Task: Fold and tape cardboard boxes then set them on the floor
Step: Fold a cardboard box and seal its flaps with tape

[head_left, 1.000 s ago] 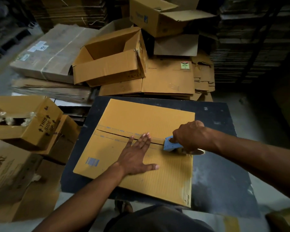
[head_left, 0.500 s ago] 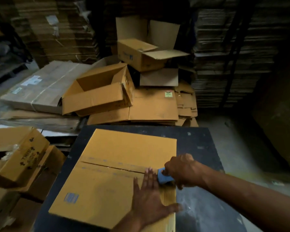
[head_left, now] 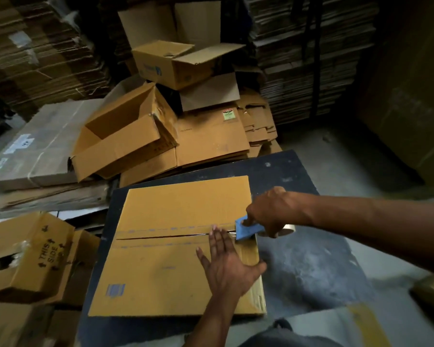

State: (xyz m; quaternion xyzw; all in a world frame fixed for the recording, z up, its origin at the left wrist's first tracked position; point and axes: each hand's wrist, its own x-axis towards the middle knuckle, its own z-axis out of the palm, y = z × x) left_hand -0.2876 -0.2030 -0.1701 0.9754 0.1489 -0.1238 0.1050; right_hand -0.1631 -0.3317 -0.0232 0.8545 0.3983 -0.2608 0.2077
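Now, starting at nine o'clock, a box printed "THIS SIDE" (head_left: 39,256) lies tipped beside the dark table (head_left: 308,266). At the centre, the cardboard box (head_left: 176,246) being worked on sits flat on this table with its two flaps closed; the seam (head_left: 161,237) between them runs from nine to three o'clock and gapes a little at the nine o'clock end.

The left hand (head_left: 227,265) lies flat with straight, spread fingers, pressing the near flap just beside the seam; it grips nothing. At three o'clock of it, the right hand (head_left: 273,212) is curled around the blue tape dispenser (head_left: 244,227), whose pale roll shows behind the fingers. The dispenser touches the box at the three o'clock end of the seam, near the edge.

I judge that taping is only at its beginning, because I see no clear strip of tape along the seam. To do it well, the flat hand should push the flaps together so the gap closes, and the dispenser should travel straight toward nine o'clock, centred on the seam, with steady pressure. At twelve o'clock, open boxes (head_left: 125,136) lie on flattened cardboard.
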